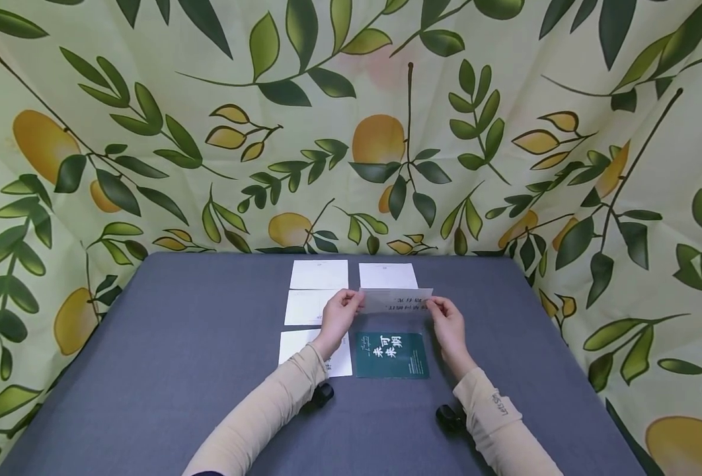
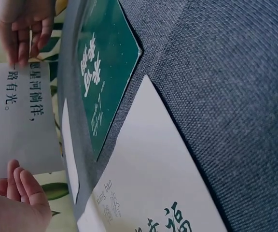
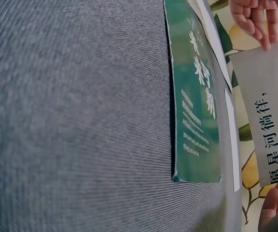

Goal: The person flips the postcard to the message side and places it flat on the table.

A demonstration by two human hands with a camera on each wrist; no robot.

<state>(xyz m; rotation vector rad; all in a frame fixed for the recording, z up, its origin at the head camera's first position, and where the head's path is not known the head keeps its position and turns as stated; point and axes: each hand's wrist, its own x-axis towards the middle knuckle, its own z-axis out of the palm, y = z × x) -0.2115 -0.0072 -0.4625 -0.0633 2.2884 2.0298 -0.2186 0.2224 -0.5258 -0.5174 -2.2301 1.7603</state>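
Between both hands a white card with dark Chinese print point(image 1: 394, 301) is held raised off the table. My left hand point(image 1: 340, 316) pinches its left end, and my right hand point(image 1: 448, 328) pinches the right end. In the left wrist view the card's printed face point(image 2: 20, 116) shows, with fingers at both ends. Below the raised card lies a dark green card with white lettering point(image 1: 390, 355). Under the left forearm sits a white card with green characters point(image 2: 153, 183), partly covered by that arm in the head view.
More white cards lie behind: one at back left point(image 1: 318, 274), one at back right point(image 1: 388, 274), one in the left middle point(image 1: 303, 308). A grey cloth covers the table point(image 1: 196, 344). Leaf-patterned fabric point(image 1: 327, 165) hangs around the table.
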